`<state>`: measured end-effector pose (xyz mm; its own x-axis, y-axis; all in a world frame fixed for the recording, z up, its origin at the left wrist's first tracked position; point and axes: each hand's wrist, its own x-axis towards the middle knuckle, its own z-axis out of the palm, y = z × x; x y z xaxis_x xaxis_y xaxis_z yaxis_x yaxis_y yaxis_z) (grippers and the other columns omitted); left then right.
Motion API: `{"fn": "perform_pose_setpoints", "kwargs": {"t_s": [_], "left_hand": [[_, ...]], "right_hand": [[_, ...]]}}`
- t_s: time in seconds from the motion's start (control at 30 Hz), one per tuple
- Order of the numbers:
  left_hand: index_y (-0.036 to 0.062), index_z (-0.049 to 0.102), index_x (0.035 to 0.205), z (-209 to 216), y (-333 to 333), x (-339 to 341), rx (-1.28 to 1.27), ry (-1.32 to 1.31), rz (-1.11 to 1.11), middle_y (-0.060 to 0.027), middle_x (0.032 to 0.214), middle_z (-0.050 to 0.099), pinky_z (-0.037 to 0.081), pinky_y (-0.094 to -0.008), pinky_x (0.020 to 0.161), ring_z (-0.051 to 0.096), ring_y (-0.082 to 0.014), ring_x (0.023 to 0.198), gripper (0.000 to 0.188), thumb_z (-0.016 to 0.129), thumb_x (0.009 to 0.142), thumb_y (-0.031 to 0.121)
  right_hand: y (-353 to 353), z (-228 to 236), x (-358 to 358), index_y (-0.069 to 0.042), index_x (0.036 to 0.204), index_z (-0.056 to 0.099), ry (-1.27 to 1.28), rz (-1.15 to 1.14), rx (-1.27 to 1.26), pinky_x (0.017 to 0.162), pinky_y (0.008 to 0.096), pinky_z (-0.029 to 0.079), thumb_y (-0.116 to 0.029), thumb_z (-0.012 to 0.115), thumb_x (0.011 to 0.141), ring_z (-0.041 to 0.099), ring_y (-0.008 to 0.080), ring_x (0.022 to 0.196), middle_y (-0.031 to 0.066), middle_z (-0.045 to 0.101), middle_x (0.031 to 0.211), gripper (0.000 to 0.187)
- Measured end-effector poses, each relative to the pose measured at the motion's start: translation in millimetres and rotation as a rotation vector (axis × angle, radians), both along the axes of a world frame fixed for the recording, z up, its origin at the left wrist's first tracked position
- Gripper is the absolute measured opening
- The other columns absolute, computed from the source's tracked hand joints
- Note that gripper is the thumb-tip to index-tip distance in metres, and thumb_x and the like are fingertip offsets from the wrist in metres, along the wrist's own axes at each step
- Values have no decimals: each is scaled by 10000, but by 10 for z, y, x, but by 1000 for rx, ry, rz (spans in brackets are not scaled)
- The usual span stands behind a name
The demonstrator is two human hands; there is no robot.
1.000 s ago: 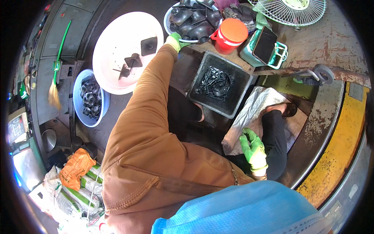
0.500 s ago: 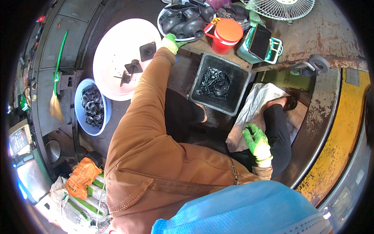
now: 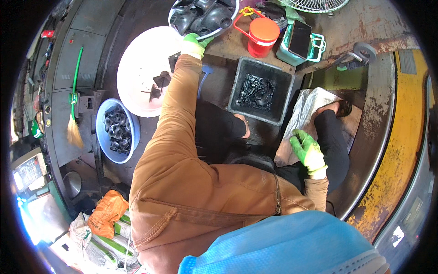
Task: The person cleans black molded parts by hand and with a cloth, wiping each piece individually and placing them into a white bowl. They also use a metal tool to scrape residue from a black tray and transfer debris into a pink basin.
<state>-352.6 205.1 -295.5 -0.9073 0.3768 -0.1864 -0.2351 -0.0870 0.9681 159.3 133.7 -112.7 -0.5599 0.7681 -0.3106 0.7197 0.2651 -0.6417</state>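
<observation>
My left hand [image 3: 194, 46], in a pale green glove, reaches far forward with its fingers closed over the near rim of a white basin [image 3: 215, 34]. Black moulded parts with rounded, hollow shapes [image 3: 199, 18] fill that basin. Its near edge overlaps the top of a large white tub [image 3: 137, 59], where a few flat black pieces [image 3: 160, 81] lie. By my right thigh, my gloved right hand [image 3: 306, 150] hovers with bent fingers apart and nothing in them. A grey bin [image 3: 234, 93] holding dark metal parts [image 3: 255, 92] stands between my legs.
A blue bucket [image 3: 100, 132] of small black parts stands left. A red lidded jug [image 3: 263, 36] and a teal container [image 3: 288, 55] sit on the bench beyond the bin. A fan [image 3: 315, 3] is behind them. Yellow machinery [image 3: 388, 150] borders the right.
The basin of black parts has shifted left, partly over the white tub, with my left hand on its rim. A blue handle now shows beside my left forearm. My right hand stays near my thigh.
</observation>
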Motion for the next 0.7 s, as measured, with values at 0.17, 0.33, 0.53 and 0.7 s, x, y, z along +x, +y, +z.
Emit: {"fn": "perform_pose_setpoints", "kwargs": {"t_s": [0.17, 0.33, 0.53, 0.7], "left_hand": [[-13, 575, 905, 588, -384, 101, 66, -51, -28, -209, 914, 570, 520, -568, 794, 589, -399, 885, 251, 593, 790, 210], [-33, 543, 913, 1077, -1071, 346, -413, 344, -306, -214, 916, 545, 523, -600, 791, 578, -404, 884, 186, 551, 825, 131], [-52, 461, 936, 1106, -1733, 906, 85, -421, -61, -205, 904, 461, 494, -704, 802, 556, -430, 875, 158, 449, 783, -16], [24, 469, 1006, 789, -2074, 1543, 142, -565, -237, -150, 914, 512, 450, -716, 826, 580, -395, 889, 205, 451, 808, -23]], "right_hand": [[-41, -35, 54, -28, 1093, 629, 7, 45, 32, 790, 395, 497, -275, 580, 900, 650, 347, 914, 201, 668, 959, 318], [-80, -44, 115, -53, 1084, 617, 18, 21, -28, 765, 409, 483, -338, 575, 901, 645, 351, 894, 202, 658, 940, 341], [-118, -122, 161, -70, 1079, 608, -76, 68, -22, 813, 408, 483, -334, 572, 898, 614, 360, 977, 177, 652, 1007, 322], [-115, -153, 139, -102, 1089, 601, -148, 73, -66, 862, 430, 457, -411, 520, 891, 593, 364, 1035, 165, 645, 1074, 376]]}}
